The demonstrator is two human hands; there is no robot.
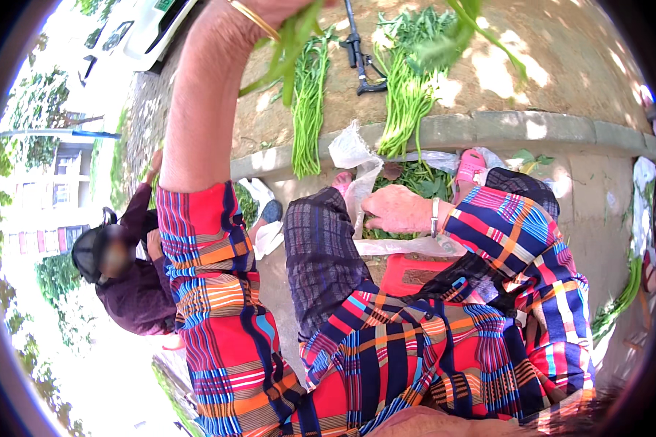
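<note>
My left hand [280,10] is raised to the top edge, a gold bangle at its wrist, and its fingers are mostly cut off. Leafy green stems [290,54] hang from it, close to the camera and blurred. Lower down, my right hand [401,209] has its fingers curled in and pointing left; whether it grips anything is hidden. It hovers over a white plastic bag [360,186] that lies spread between my knees, with loose green leaves [421,180] on it. Two long-stemmed bundles of greens, one left [307,113] and one right [406,102], lie across the curb.
A black-handled stick [357,54] lies between the bundles. The stone curb [496,130] crosses ahead. A red plastic stool [401,273] shows below me. At left another person [127,269] in dark clothes sits low. More greens [619,302] lie far right, and a white vehicle [135,33] stands upper left.
</note>
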